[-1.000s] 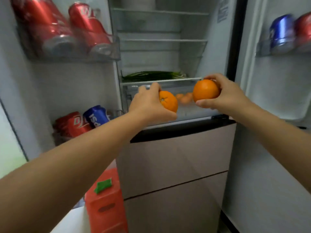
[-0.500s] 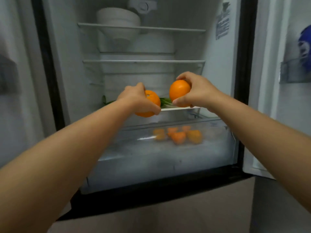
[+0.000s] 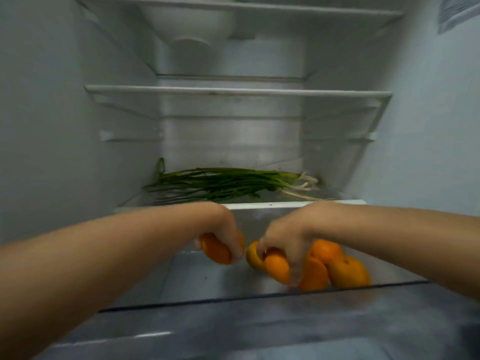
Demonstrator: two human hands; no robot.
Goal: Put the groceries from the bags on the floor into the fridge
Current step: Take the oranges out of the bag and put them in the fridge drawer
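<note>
Fingers of the left hand (image 3: pixel 228 229) curl down over an orange (image 3: pixel 215 249), gripping it from above inside the pulled-out crisper drawer (image 3: pixel 259 320) of an open fridge (image 3: pixel 65 113). Just beside it, the right hand (image 3: pixel 285 235) grips a second orange (image 3: pixel 276 267) the same way, knuckles up and wrist bent downward. Both bare forearms reach in from the lower corners of the frame, converging over the drawer. The right hand's orange sits close against a cluster of loose oranges (image 3: pixel 345 271) lying in the drawer's right half; whether it touches them cannot be told. A yellower fruit (image 3: pixel 253 255) shows between the two hands, partly hidden behind the right thumb. Motion blur softens the fingertips of both hands, and the palms are out of sight. The drawer's translucent front wall fills the bottom of the frame and veils what lies below its rim. Above the drawer, on the lowest glass shelf (image 3: pixel 298 203), a bunch of green onions (image 3: pixel 220 183) lies flat, white roots pointing right. Two more shelves stand higher; a white bowl (image 3: pixel 187 16) rests on the topmost one, seen from beneath and cut off by the frame's edge. A label (image 3: pixel 457 9) on the right inner wall is too blurred to read
</note>
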